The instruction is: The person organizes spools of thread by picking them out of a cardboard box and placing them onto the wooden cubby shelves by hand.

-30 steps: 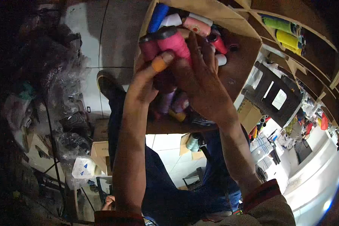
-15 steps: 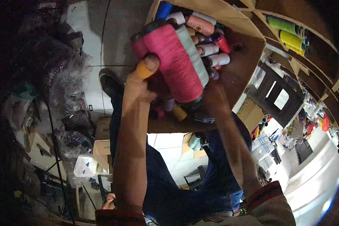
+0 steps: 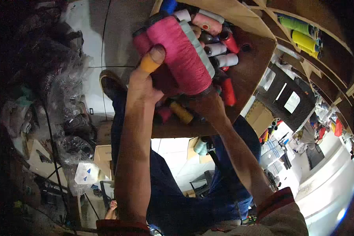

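Note:
My left hand, with an orange band on its thumb, grips several large thread spools over an open cardboard box. A pink spool lies on top, with a pale green spool beside it and a darker one partly behind. My right hand reaches into the box below the pink spool; its fingers are hidden. Around it in the box are a red spool, a yellow spool and white spools. A peach spool lies farther up.
Wooden shelves at the upper right hold green and yellow spools. Clear plastic wrapping is piled on the left. A smaller cardboard box stands at the right. Part of another person's hand shows at the lower left.
The hands have parted. The pink and pale green spools have come up in my left hand, while my right hand has moved down into the box. A red spool now shows beside it.

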The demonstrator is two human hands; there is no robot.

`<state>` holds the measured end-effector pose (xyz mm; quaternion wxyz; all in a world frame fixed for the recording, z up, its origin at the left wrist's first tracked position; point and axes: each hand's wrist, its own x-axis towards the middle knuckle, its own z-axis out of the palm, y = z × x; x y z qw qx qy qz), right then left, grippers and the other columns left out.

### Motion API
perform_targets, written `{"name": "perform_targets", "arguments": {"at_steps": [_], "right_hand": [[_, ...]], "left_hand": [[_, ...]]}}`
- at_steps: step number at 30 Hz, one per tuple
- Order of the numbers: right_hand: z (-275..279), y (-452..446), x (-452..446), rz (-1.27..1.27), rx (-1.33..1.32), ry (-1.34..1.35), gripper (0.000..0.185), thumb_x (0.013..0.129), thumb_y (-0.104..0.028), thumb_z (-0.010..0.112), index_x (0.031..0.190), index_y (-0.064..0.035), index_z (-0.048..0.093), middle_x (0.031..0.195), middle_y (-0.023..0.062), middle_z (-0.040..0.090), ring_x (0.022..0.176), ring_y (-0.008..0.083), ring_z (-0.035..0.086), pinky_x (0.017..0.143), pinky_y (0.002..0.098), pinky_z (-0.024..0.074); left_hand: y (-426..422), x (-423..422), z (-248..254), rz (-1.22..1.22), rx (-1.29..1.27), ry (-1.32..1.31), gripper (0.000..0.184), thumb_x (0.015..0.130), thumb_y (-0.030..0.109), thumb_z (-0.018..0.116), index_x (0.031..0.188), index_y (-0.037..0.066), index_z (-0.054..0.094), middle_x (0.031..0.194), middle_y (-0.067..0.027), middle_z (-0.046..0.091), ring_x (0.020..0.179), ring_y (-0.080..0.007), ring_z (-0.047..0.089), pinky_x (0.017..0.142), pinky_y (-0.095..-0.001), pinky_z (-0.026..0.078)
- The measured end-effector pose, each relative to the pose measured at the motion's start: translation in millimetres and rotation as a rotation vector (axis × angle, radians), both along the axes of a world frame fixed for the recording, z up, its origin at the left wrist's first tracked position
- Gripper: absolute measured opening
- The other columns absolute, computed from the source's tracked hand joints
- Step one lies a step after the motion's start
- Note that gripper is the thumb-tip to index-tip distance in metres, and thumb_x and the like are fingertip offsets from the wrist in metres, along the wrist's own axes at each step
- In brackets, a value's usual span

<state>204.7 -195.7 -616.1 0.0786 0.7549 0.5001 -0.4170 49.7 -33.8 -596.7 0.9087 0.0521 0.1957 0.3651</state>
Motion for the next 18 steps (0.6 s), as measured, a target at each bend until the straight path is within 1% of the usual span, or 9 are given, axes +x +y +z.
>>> {"name": "perform_targets", "arguments": {"at_steps": [1,4,7,10,13,14,15,17,18], "right_hand": [[6.5,3.9,4.4,-0.010,0.015,-0.029,0.068,0.071,-0.036,0.071,0.117,0.0031,0.041,0.106,0.0227,0.056,0.100,0.0379,0.057,0.082,0.0429,0.0492],[11.3,3.2,5.2,-0.543,-0.082,-0.097,0.064,0.071,-0.031,0.071,0.115,0.0048,0.041,0.114,0.0210,0.052,0.103,0.0380,0.056,0.082,0.0429,0.0488],[-6.7,-3.4,-4.0,-0.719,0.045,-0.246,0.064,0.071,-0.031,0.071,0.114,0.0046,0.040,0.112,0.0221,0.054,0.098,0.0394,0.058,0.080,0.0445,0.0485],[-26.9,-3.4,-9.6,-0.306,0.254,-0.517,0.064,0.072,-0.032,0.069,0.114,0.0047,0.039,0.104,0.0256,0.058,0.094,0.0416,0.059,0.081,0.0441,0.0487],[-46.4,3.4,4.0,-0.619,0.213,0.024,0.063,0.076,-0.035,0.065,0.117,0.0051,0.038,0.102,0.0269,0.060,0.095,0.0423,0.059,0.083,0.0434,0.0488],[-74.0,-3.5,10.5,-0.737,0.189,0.072,0.062,0.077,-0.034,0.063,0.118,0.0052,0.038,0.104,0.0266,0.059,0.097,0.0419,0.059,0.084,0.0433,0.0486],[-118.3,-22.8,20.2,-0.855,0.164,0.120,0.060,0.079,-0.032,0.061,0.119,0.0054,0.037,0.106,0.0263,0.059,0.099,0.0414,0.058,0.084,0.0432,0.0485],[-136.3,-32.1,23.1,-0.932,0.070,0.091,0.059,0.081,-0.031,0.058,0.122,0.0056,0.035,0.108,0.0262,0.058,0.100,0.0406,0.058,0.085,0.0434,0.0482],[-126.7,-17.1,12.6,-0.894,0.010,0.016,0.059,0.082,-0.031,0.057,0.123,0.0055,0.034,0.108,0.0264,0.058,0.100,0.0402,0.058,0.085,0.0438,0.0482]], "left_hand": [[1.3,1.0,-1.9,-0.001,0.007,-0.019,0.094,0.068,0.048,0.073,0.138,0.004,0.026,0.135,-0.0241,0.038,0.125,-0.0410,0.037,0.103,-0.0539,0.033],[-1.6,3.6,3.3,0.056,-0.139,0.025,0.088,0.067,0.044,0.075,0.132,0.001,0.036,0.123,-0.0211,0.051,0.114,-0.0310,0.052,0.099,-0.0451,0.042],[0.0,1.7,6.6,-0.006,-0.124,0.038,0.093,0.068,0.045,0.074,0.138,0.006,0.027,0.136,-0.0230,0.037,0.126,-0.0398,0.036,0.104,-0.0532,0.031],[-0.2,3.5,6.4,-0.013,-0.076,0.012,0.092,0.069,0.044,0.074,0.139,0.007,0.027,0.137,-0.0229,0.036,0.127,-0.0400,0.035,0.105,-0.0535,0.031],[0.2,4.4,8.7,-0.005,-0.077,0.037,0.092,0.069,0.044,0.074,0.139,0.008,0.027,0.138,-0.0222,0.035,0.128,-0.0398,0.034,0.104,-0.0538,0.031],[0.9,3.9,8.9,-0.019,-0.074,0.035,0.092,0.069,0.044,0.074,0.139,0.008,0.026,0.138,-0.0221,0.035,0.128,-0.0397,0.034,0.104,-0.0537,0.031],[1.3,3.3,8.8,-0.032,-0.072,0.033,0.093,0.069,0.045,0.073,0.139,0.007,0.026,0.138,-0.0220,0.035,0.128,-0.0396,0.034,0.104,-0.0537,0.031],[-2.0,3.4,8.5,-0.038,-0.095,0.047,0.093,0.070,0.047,0.072,0.139,0.007,0.025,0.138,-0.0217,0.035,0.127,-0.0393,0.035,0.104,-0.0536,0.031],[-4.7,3.5,6.9,-0.032,-0.114,0.062,0.092,0.071,0.047,0.071,0.139,0.006,0.025,0.138,-0.0216,0.035,0.127,-0.0391,0.035,0.104,-0.0534,0.031]]}}
